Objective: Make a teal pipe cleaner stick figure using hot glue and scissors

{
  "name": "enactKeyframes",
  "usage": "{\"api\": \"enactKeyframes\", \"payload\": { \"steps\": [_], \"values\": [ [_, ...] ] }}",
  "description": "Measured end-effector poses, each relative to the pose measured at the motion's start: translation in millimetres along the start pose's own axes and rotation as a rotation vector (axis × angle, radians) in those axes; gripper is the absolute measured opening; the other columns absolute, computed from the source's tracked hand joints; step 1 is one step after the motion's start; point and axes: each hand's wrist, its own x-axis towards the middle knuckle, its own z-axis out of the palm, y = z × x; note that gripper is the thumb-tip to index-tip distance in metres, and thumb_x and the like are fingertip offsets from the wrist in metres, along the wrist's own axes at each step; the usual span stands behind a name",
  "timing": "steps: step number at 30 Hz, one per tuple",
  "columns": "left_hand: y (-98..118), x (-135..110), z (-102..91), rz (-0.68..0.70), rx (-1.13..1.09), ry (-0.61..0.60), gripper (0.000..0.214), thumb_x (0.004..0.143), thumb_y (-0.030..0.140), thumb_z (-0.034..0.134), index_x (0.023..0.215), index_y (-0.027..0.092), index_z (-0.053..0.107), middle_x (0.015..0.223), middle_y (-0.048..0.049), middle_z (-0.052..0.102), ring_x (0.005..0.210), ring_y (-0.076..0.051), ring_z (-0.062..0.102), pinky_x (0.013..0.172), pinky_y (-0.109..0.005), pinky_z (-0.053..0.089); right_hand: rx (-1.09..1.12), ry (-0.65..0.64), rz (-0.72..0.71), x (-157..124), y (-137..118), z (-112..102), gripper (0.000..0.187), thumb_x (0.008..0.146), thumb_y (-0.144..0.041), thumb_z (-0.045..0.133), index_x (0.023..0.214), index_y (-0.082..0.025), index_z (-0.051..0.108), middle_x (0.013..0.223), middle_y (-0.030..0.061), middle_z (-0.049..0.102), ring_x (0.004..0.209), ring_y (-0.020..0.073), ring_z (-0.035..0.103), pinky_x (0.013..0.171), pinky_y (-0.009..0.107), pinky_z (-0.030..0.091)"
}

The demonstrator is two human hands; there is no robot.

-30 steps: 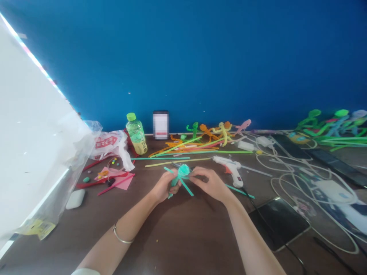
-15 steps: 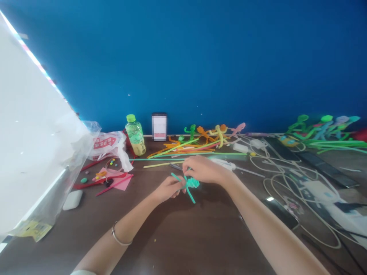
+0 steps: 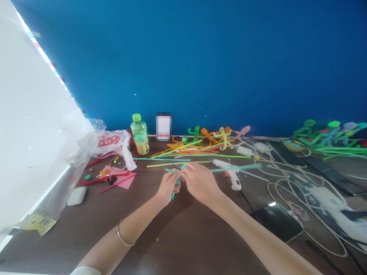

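Note:
My left hand (image 3: 168, 188) is closed round a teal pipe cleaner piece (image 3: 178, 180), with short ends poking out above and below its fingers. My right hand (image 3: 200, 180) meets it at the fingertips, pinching the same teal work. From behind the right hand a long teal pipe cleaner strand (image 3: 241, 168) runs out to the right. Most of the twisted part is hidden by my fingers. Just beyond my hands lie a yellow pipe cleaner (image 3: 160, 165) and a dark tool tip (image 3: 177, 167), partly covered.
A white glue gun (image 3: 233, 178) rests right of my hands, near a dark phone (image 3: 278, 221) and tangled white cables (image 3: 275, 191). Pipe cleaner figures (image 3: 223, 135) line the wall behind loose stems. A green-capped bottle (image 3: 140, 137) and plastic bag (image 3: 114, 143) stand left.
The teal coil that showed below my right hand is now hidden. A long teal strand now stretches right. My right hand has come lower and turned, and the view has shifted slightly.

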Motion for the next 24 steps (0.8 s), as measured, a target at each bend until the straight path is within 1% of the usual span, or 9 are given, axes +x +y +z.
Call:
{"api": "enactKeyframes", "payload": {
  "steps": [5,8,11,14,16,18,20,22,24],
  "values": [
    [5.3,-3.1,3.8,0.036,-0.097,0.026,0.029,0.068,0.040,0.060,0.065,0.017,0.043,0.048,0.0072,0.037,0.035,-0.002,0.025,0.035,-0.016,0.015,0.011,0.152,-0.012,-12.9,-2.3,11.7,0.019,0.081,-0.010,0.045,0.070,-0.019,0.058,0.070,0.0020,0.058,0.067,0.0138,0.052,0.059,0.025,0.034],
    [4.5,-2.5,4.2,0.046,-0.128,0.032,0.029,0.069,0.039,0.060,0.066,0.018,0.041,0.046,0.0084,0.033,0.035,-0.002,0.025,0.036,-0.016,0.017,-0.086,0.215,-0.051,-19.6,-6.0,18.3,0.020,0.080,-0.006,0.045,0.078,-0.018,0.060,0.069,0.0026,0.058,0.064,0.0139,0.051,0.056,0.026,0.033],
    [1.4,-1.2,3.8,0.027,-0.200,0.038,0.031,0.068,0.039,0.062,0.069,0.019,0.039,0.047,0.0093,0.031,0.037,-0.003,0.025,0.036,-0.016,0.017,-0.205,0.310,-0.094,-25.7,-11.1,23.1,0.018,0.081,-0.007,0.047,0.085,-0.016,0.062,0.070,0.0039,0.061,0.062,0.0133,0.052,0.054,0.027,0.032],
    [-0.7,-0.1,3.1,0.015,-0.260,0.016,0.031,0.069,0.039,0.061,0.070,0.019,0.037,0.048,0.0094,0.029,0.038,-0.002,0.024,0.037,-0.015,0.017,-0.280,0.399,-0.109,-32.3,-13.8,29.2,0.020,0.083,-0.008,0.046,0.092,-0.014,0.063,0.078,0.0053,0.066,0.064,0.0115,0.056,0.054,0.025,0.034],
    [-1.0,0.5,2.0,0.021,-0.295,0.011,0.032,0.070,0.039,0.061,0.069,0.019,0.036,0.049,0.0094,0.028,0.039,-0.002,0.023,0.037,-0.015,0.017,-0.281,0.412,-0.100,-36.8,-12.9,34.9,0.024,0.083,-0.007,0.045,0.097,-0.014,0.063,0.084,0.0060,0.067,0.065,0.0108,0.058,0.055,0.025,0.037],
    [-0.7,1.3,0.6,0.015,-0.321,0.019,0.034,0.069,0.039,0.062,0.068,0.018,0.036,0.050,0.0093,0.027,0.039,-0.002,0.022,0.037,-0.014,0.018,-0.237,0.407,-0.080,-40.7,-10.1,41.7,0.025,0.082,-0.006,0.045,0.099,-0.013,0.063,0.085,0.0059,0.068,0.065,0.0110,0.060,0.057,0.025,0.039],
    [-0.2,2.0,-0.8,-0.001,-0.347,0.021,0.033,0.068,0.038,0.064,0.070,0.018,0.038,0.054,0.0084,0.034,0.039,-0.001,0.022,0.036,-0.014,0.017,-0.154,0.413,-0.033,-43.2,-6.7,48.2,0.024,0.082,-0.007,0.047,0.098,-0.014,0.063,0.085,0.0048,0.069,0.065,0.0115,0.062,0.058,0.024,0.041],
    [0.3,2.7,-2.0,-0.022,-0.388,0.003,0.031,0.068,0.035,0.065,0.073,0.017,0.041,0.061,0.0065,0.043,0.039,0.000,0.024,0.035,-0.013,0.018,-0.030,0.440,0.051,-44.1,-4.2,53.2,0.020,0.082,-0.010,0.049,0.094,-0.016,0.064,0.082,0.0029,0.070,0.066,0.0117,0.063,0.060,0.023,0.043],
    [0.9,3.2,-2.7,-0.059,-0.442,-0.022,0.028,0.068,0.031,0.066,0.074,0.016,0.043,0.067,0.0053,0.047,0.039,0.001,0.024,0.034,-0.012,0.019,0.131,0.449,0.145,-44.0,-3.3,55.9,0.018,0.083,-0.014,0.050,0.092,-0.018,0.065,0.081,0.0016,0.071,0.068,0.0119,0.065,0.062,0.021,0.045]
  ]
}}
